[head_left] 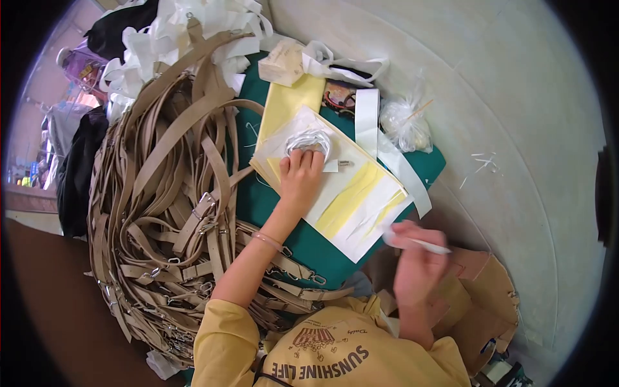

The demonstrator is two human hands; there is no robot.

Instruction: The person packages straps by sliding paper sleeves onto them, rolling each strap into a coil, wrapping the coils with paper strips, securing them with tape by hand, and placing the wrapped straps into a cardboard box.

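Observation:
My left hand (302, 177) has its fingers bent down into a coil of white, shiny strands (316, 138), and the fingertips are hidden there. The coil lies on a stack of yellow and white sheets (335, 200). Just right of my fingers is a small white piece with a metal end (343, 163). My right hand (418, 258) is raised near the sheets' lower right corner, smeared by motion. Its fingers are closed around a slim white pen-like tool (429, 246), whose exact kind is blurred.
Beige straps with metal buckles (174, 213) form a big heap at left. A green surface (258, 213) lies under the sheets. White strips (403, 171), a clear plastic bag (406, 122) and a patterned item (340, 97) lie beyond. An open cardboard box (480, 290) stands at lower right.

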